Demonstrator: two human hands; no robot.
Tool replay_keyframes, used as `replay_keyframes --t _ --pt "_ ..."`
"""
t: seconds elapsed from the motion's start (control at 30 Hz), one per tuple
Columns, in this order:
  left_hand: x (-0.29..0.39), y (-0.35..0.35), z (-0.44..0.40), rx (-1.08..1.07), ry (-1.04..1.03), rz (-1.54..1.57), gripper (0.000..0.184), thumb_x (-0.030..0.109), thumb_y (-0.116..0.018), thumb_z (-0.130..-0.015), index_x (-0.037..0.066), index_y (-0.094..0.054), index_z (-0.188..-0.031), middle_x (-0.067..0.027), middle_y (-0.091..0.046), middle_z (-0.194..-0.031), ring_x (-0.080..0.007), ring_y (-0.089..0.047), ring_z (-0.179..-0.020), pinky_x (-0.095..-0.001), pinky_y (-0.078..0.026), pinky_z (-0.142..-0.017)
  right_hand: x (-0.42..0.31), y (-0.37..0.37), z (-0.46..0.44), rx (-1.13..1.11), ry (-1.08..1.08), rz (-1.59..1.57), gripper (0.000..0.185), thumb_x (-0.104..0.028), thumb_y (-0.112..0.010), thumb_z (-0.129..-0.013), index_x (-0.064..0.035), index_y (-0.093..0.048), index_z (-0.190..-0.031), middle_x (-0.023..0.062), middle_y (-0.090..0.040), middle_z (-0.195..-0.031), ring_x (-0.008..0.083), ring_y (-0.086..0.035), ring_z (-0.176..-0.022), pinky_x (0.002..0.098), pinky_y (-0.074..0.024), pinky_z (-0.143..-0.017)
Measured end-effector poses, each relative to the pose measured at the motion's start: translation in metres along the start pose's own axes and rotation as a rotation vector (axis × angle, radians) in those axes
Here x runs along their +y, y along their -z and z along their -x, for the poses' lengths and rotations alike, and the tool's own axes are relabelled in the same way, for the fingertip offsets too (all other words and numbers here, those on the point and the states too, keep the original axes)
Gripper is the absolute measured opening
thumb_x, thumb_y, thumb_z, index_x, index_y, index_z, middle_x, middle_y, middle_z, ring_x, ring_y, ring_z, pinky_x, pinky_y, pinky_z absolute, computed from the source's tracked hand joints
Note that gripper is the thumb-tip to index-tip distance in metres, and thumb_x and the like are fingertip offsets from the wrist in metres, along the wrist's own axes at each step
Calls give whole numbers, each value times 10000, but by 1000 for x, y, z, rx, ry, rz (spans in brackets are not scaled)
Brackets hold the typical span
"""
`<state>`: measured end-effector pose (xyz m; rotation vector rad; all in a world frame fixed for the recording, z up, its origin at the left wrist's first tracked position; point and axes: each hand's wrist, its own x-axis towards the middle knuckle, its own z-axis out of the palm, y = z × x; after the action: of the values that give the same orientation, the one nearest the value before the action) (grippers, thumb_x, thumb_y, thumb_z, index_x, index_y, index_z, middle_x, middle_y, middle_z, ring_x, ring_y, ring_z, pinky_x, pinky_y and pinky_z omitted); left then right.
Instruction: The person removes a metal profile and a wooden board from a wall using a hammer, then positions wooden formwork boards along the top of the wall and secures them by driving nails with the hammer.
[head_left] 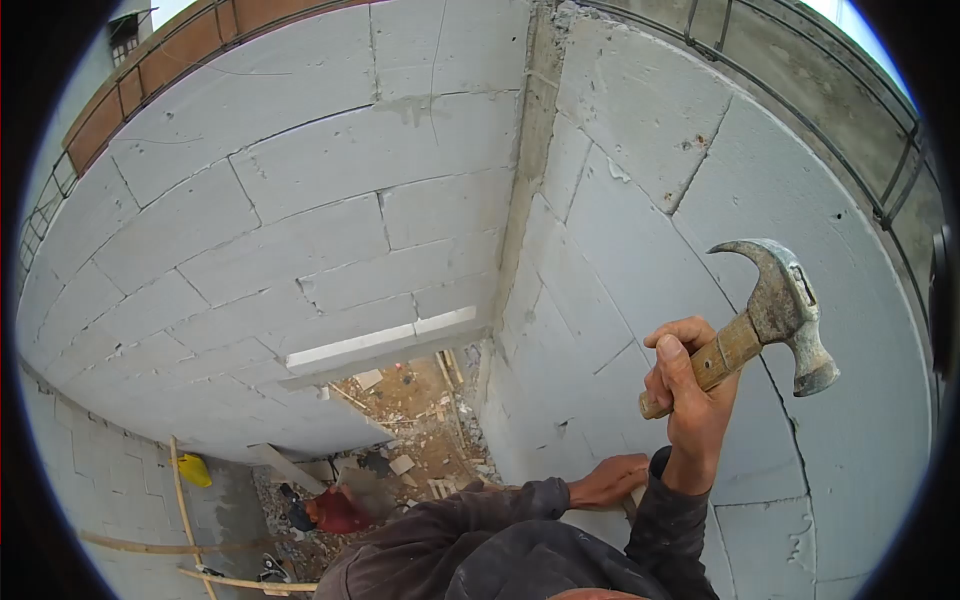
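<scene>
My right hand (pixel 690 385) is wrapped round the short wooden handle of a claw hammer (pixel 785 320). The hammer is raised in front of the right block wall, its worn metal claw pointing up and left and its striking face down and right. Lower down, my left hand (pixel 608 481) has its fingers curled close to the wall, beside my right forearm. A pale wood-coloured piece (pixel 634 500) shows just under those fingers. Part of the left hand's grip is hidden, so what it holds is unclear.
Grey block walls (pixel 310 225) meet at a concrete corner column (pixel 525 150). Steel rebar (pixel 800 125) runs along the top. Far below, rubble (pixel 420 410) covers the ground by an opening. Wooden poles (pixel 180 490), a yellow object (pixel 195 470) and a red shape (pixel 340 510) are lower left.
</scene>
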<state>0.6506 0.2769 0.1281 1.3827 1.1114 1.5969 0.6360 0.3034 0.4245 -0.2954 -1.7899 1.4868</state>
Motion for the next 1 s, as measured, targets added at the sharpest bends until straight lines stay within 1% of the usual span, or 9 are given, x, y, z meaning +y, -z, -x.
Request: replay_keyframes --t 0.07,0.13,0.2,0.23,0.33,0.4,0.53,0.67,1.0 --pt "20 31 -10 83 417 468 259 284 -523 -1053 47 -627 -1060 -60 -565 -826 -144 -447 -572 -307 -446 -610 10 20 14 31 -28 94 160 -152 -681 -1013 -3 -675 -954 -21 -545 -694 38 -417 -537 236 -372 -502" --pt "64 67 -23 339 361 1119 344 313 -485 -1117 -2 -623 -1112 -39 -586 -928 -80 -399 -571 -241 -371 -552 21 37 39 77 -134 200 111 -110 -688 -1005 0 -696 -990 -13 -595 -763 47 -466 -648 231 -372 -585" --pt "99 97 -35 457 204 1270 369 341 -496 -1120 4 -618 -1211 -78 -626 -1118 -133 -616 -889 -316 -575 -865 35 45 57 114 -193 256 136 -135 -709 -994 -3 -717 -1024 -12 -622 -805 61 -497 -677 244 -393 -608" --pt "119 108 -37 338 50 1401 335 308 -479 -1122 19 -622 -1212 -90 -660 -1197 -212 -677 -1087 -422 -498 -1149 42 47 67 136 -262 271 136 -135 -709 -994 -3 -717 -1024 -12 -622 -805 61 -497 -677 244 -393 -608" --pt "161 112 -37 355 -29 1360 378 361 -477 -1119 32 -610 -1248 -96 -618 -1244 -245 -579 -1272 -492 -411 -1225 62 47 81 101 -305 244 190 -156 -725 -982 9 -732 -1075 24 -678 -858 81 -535 -691 271 -442 -629" --pt "173 110 -36 333 -78 1350 370 335 -446 -1126 33 -624 -1244 -133 -634 -1319 -262 -497 -1410 -542 -319 -1280 77 44 87 41 -269 163 295 -233 -713 -987 14 -727 -1147 57 -707 -858 32 -481 -520 226 -359 -452" --pt "168 97 -34 446 -56 1155 401 376 -451 -1122 38 -631 -1242 -130 -633 -1310 -251 -481 -1408 -542 -323 -1271 83 39 94 -35 -324 83 331 -257 -705 -999 23 -717 -1176 70 -718 -859 30 -470 -517 219 -366 -454" --pt "160 95 -28 516 -110 696 441 411 -490 -1110 26 -640 -1264 -97 -636 -1268 -226 -542 -1282 -493 -401 -1188 86 36 98 -133 -424 -20 277 -153 -664 -1005 31 -709 -1206 87 -746 -875 49 -535 -602 251 -446 -561" --pt "142 119 18 475 34 27 329 321 -615 -1077 29 -766 -1090 -53 -737 -1015 -120 -646 -833 -291 -530 -778 96 45 100 -26 -520 -313 282 -65 -696 -924 85 -664 -1160 155 -741 -902 36 -428 -447 211 -386 -433"
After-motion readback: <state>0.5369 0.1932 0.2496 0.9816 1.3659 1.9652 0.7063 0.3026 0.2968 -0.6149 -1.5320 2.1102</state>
